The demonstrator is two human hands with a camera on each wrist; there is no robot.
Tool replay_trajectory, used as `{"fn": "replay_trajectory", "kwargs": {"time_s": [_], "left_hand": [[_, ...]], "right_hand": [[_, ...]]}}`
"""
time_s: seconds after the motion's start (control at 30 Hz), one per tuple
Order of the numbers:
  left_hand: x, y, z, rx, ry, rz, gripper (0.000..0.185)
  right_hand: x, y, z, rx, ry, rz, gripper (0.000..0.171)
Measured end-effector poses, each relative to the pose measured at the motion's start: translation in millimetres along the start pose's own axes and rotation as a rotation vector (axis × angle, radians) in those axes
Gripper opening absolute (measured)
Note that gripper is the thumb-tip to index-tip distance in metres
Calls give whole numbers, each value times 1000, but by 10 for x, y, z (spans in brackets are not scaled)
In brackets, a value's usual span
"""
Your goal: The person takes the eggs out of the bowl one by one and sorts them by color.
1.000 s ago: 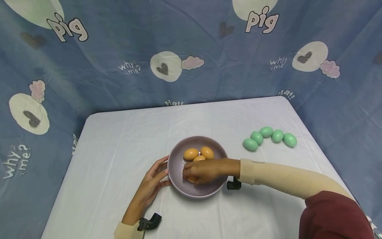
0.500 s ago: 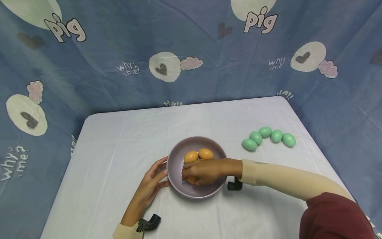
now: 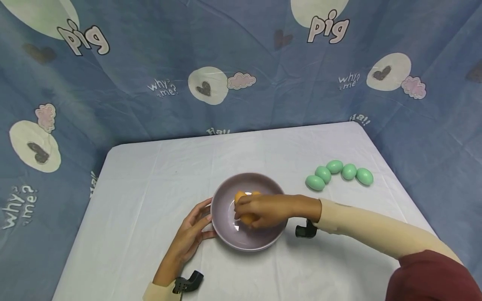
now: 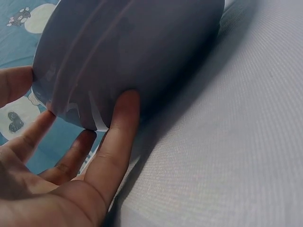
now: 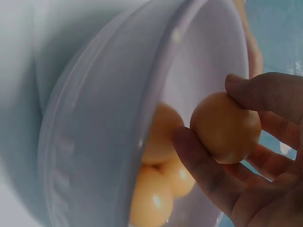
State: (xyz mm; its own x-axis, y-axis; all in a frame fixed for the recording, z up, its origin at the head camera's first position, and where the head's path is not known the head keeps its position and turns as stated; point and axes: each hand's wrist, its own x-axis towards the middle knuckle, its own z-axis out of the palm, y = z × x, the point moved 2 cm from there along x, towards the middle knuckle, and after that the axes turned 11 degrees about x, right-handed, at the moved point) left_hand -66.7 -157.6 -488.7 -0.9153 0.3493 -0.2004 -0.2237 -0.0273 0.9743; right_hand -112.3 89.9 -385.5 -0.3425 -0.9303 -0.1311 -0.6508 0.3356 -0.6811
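Note:
A mauve bowl (image 3: pixel 225 209) stands on the white table. My left hand (image 3: pixel 191 235) rests against its left side, spread fingers (image 4: pixel 124 116) touching the outer wall. Over the bowl, my right hand (image 3: pixel 265 210) pinches a yellow-orange egg (image 5: pixel 225 127) between thumb and fingers, held above the bowl's inside. Three more such eggs show inside in the right wrist view: an upper egg (image 5: pixel 161 135), a small-looking one (image 5: pixel 180 177) behind, and a lower egg (image 5: pixel 152 198). From the head camera, the right hand partly covers these eggs.
Several green eggs (image 3: pixel 323 174) lie in a bent row on the white tablecloth (image 3: pixel 162 175), to the right of the bowl and farther back. A blue printed curtain (image 3: pixel 278 92) hangs behind the table and along both sides.
My right hand has lifted from the bowl's bottom and shifted a little right and back, with the egg in its fingers. The left hand stays at the bowl's side.

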Motion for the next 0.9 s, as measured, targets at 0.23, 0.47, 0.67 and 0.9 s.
{"fn": "replay_trajectory", "kwargs": {"time_s": [0.23, 0.47, 0.67, 0.9], "left_hand": [[5, -1, 14, 14, 17, -12, 57], [4, -2, 13, 10, 12, -8, 57], [7, -7, 11, 14, 12, -4, 57], [6, -9, 12, 14, 14, -3, 58]], "right_hand": [[-188, 10, -135, 49, 78, -3, 38], [-451, 0, -272, 68, 162, 27, 37], [-758, 10, -412, 124, 250, 82, 39], [-1153, 119, -496, 153, 358, 199, 45]]}}
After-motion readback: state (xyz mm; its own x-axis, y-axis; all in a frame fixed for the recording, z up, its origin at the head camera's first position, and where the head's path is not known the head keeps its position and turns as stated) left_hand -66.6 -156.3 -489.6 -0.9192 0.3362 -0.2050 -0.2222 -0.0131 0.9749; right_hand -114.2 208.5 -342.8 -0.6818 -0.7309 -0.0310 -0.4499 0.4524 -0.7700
